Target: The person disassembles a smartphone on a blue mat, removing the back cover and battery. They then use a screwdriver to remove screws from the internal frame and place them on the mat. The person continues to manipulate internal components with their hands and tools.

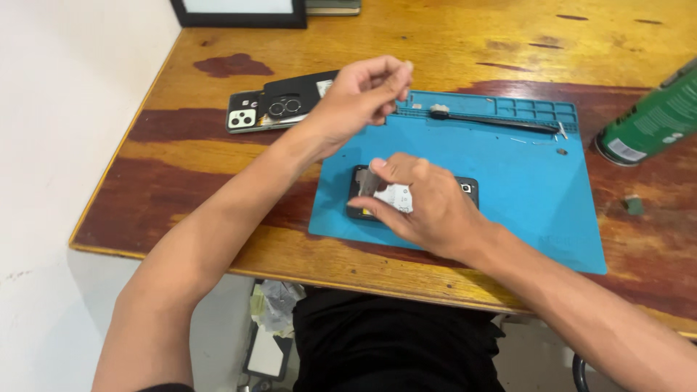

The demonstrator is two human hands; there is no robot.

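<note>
The right hand (428, 207) was nearest to the person, low over the near part of the blue mat (523, 196). Its fingers (388, 167) were bent and pressed down on the phone (363, 190), which lay open with its back off. The hand hid most of the phone. Only the left end and a bit of the right end showed. The phone lay flat, with its long side running left to right, along the near edge of the surface (435, 43). It sat right under the right hand, so that hand was much the nearer one.

The left hand (359, 94) was farther off, lifted in the air above the far left corner of the mat. Its fingers (398, 76) were pinched shut at the tips. I could not tell if they held some tiny thing. The phone lay below and nearer than this hand, well apart from it.

Past the left hand, two more phones (272, 110) lay near the left edge of the surface. A black tool (494, 120) rested along the far side of the mat. A green can (653, 120) lay by the right edge.
</note>
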